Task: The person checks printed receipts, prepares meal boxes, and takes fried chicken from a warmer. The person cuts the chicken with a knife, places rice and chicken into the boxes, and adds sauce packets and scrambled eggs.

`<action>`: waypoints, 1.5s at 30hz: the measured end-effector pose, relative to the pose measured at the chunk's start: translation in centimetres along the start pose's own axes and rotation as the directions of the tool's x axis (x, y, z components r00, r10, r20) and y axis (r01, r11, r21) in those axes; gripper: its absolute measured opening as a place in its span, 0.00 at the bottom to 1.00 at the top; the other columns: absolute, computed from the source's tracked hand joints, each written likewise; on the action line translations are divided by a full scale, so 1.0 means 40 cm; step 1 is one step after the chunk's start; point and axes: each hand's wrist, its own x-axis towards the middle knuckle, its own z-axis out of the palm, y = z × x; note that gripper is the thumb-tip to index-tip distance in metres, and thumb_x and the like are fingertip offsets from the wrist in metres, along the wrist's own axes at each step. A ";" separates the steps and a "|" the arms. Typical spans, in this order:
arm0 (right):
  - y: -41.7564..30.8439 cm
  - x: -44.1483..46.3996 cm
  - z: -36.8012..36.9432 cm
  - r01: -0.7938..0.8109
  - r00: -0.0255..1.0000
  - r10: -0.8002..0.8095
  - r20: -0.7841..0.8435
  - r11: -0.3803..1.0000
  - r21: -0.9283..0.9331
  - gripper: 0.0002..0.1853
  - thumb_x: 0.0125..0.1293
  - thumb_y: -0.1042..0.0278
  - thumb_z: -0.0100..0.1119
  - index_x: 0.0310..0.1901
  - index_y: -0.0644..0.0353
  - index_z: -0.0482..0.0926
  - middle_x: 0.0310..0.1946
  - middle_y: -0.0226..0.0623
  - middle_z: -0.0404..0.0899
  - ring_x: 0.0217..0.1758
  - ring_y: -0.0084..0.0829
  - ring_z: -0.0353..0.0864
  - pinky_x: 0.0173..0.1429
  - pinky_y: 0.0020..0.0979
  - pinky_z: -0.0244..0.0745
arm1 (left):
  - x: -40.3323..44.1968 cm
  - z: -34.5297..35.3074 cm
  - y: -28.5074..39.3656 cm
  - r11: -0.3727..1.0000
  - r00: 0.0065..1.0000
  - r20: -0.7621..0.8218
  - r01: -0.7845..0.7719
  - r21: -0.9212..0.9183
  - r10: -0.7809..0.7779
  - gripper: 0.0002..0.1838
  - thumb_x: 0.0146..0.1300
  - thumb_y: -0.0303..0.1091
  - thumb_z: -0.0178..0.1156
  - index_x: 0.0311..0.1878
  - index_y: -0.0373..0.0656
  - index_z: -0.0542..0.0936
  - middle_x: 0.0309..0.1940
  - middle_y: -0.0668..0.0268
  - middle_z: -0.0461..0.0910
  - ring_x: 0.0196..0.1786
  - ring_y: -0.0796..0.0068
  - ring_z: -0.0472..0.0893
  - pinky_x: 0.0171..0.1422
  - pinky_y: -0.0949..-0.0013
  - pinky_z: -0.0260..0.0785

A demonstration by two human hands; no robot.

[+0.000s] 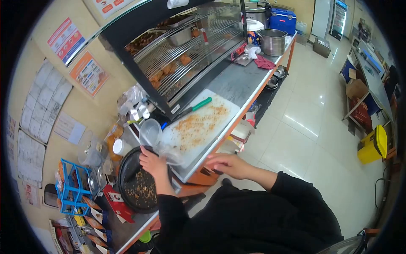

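Observation:
My left hand [153, 164] is over the near rim of a round black pan [141, 204] that holds brown crumbs. Its fingers are partly stretched and seem to hold nothing. Close by lie a crumpled clear plastic bag [171, 156] and a clear plastic tub [150, 131]. My right hand [230, 165] is at the counter's front edge, fingers curled, with a small dark shape under them that I cannot make out. On the white cutting board [226, 111], strewn with crumbs, lies a knife with a green handle [201, 104].
A glass food warmer [186, 55] with fried pieces stands behind the board. To the left are a white-lidded jar [122, 147] and a blue wire rack [72, 186]. A steel pot [272, 42] and a red cloth [264, 62] sit farther along. A yellow bin [372, 144] stands across the floor.

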 end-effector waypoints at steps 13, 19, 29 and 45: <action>0.157 0.209 -0.473 -0.320 0.905 0.342 -0.254 0.939 0.124 0.14 0.68 0.65 0.55 0.53 0.56 0.79 0.37 0.30 0.79 0.41 0.21 0.76 0.46 0.24 0.71 | 0.367 0.256 0.615 0.722 0.836 -0.260 -0.549 -0.422 0.483 0.14 0.63 0.39 0.57 0.51 0.50 0.74 0.39 0.59 0.80 0.39 0.52 0.79 0.41 0.56 0.71; 0.189 0.350 -0.728 -0.247 0.935 0.300 -0.187 0.933 0.263 0.14 0.70 0.67 0.53 0.54 0.59 0.77 0.40 0.28 0.78 0.44 0.19 0.75 0.51 0.23 0.69 | 0.512 0.270 1.101 0.683 0.720 -0.033 -0.670 -0.290 0.693 0.25 0.67 0.39 0.51 0.67 0.59 0.61 0.35 0.59 0.81 0.34 0.54 0.83 0.36 0.54 0.74; 0.299 0.660 -1.146 -0.091 0.995 0.075 0.068 0.954 0.284 0.14 0.69 0.66 0.54 0.53 0.61 0.77 0.45 0.29 0.79 0.46 0.20 0.77 0.52 0.24 0.71 | 0.646 0.288 1.235 0.742 0.735 -0.113 -0.653 0.149 0.669 0.07 0.64 0.38 0.52 0.44 0.52 0.72 0.24 0.62 0.78 0.24 0.59 0.82 0.22 0.59 0.73; -0.123 1.224 -1.613 0.512 0.700 -0.481 -0.529 0.853 -0.098 0.39 0.57 0.63 0.70 0.62 0.67 0.56 0.47 0.49 0.76 0.47 0.28 0.77 0.48 0.30 0.74 | 0.533 0.153 0.892 0.956 0.986 -0.165 0.053 0.288 -0.005 0.11 0.64 0.42 0.54 0.47 0.53 0.75 0.28 0.60 0.80 0.27 0.55 0.81 0.28 0.54 0.72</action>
